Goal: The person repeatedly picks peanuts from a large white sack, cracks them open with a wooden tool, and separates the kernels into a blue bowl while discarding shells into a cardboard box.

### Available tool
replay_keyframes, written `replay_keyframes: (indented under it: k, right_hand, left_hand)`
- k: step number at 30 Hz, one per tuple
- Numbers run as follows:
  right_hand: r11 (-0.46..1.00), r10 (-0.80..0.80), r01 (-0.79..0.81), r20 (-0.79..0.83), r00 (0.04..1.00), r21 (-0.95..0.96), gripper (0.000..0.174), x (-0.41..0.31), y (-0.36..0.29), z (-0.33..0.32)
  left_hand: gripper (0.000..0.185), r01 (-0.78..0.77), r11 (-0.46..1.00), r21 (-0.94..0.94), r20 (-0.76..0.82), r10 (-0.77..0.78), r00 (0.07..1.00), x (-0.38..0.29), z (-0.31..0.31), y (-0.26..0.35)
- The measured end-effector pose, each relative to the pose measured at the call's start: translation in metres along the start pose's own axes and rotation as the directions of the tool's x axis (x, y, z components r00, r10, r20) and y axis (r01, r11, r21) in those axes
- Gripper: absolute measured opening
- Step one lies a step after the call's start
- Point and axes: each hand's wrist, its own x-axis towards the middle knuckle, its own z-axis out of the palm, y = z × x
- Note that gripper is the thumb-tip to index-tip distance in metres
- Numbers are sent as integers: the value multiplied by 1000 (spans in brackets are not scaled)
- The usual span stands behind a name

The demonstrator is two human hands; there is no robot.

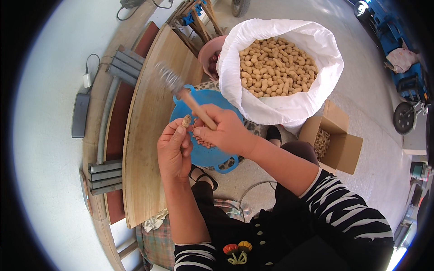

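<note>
Between the thumb and fingers of my left hand (174, 144) is a peanut shell (186, 121) that looks cracked open at the top. My right hand (229, 130) grips the wooden handle of a tool with a coiled metal wire head (198, 107); the head is blurred and points up and left. The right thumb and fingertips are close beside the shell, and whether they touch it is hard to tell. Below both hands sits a blue plastic colander (206, 157) with two visible loop handles. Shelled peanuts (203, 142) lie inside it, partly covered by my hands.
A white woven sack (281, 113) full of unshelled peanuts (278, 67) stands beyond the colander. An open cardboard box (349, 154) to the right holds empty shells (321, 144). Wooden boards (145, 162) lean at left. A pink basin (208, 50) is behind; a cable (242, 200) crosses the floor.
</note>
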Motion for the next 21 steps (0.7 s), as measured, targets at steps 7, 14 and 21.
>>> replay_keyframes:
  k: [7,14,21]
  right_hand:
    - [856,101,-97,21,995,508,42,7,-3,-12]
    - [815,164,-182,83,983,550,36,4,-9,-13]
    - [777,178,-181,65,982,603,31,2,-8,-10]
  left_hand:
    - [19,-94,971,219,50,85,995,-7,8,-5]
    - [13,-206,863,461,64,199,978,-12,16,-1]
    - [8,-430,670,606,156,430,889,-16,18,-4]
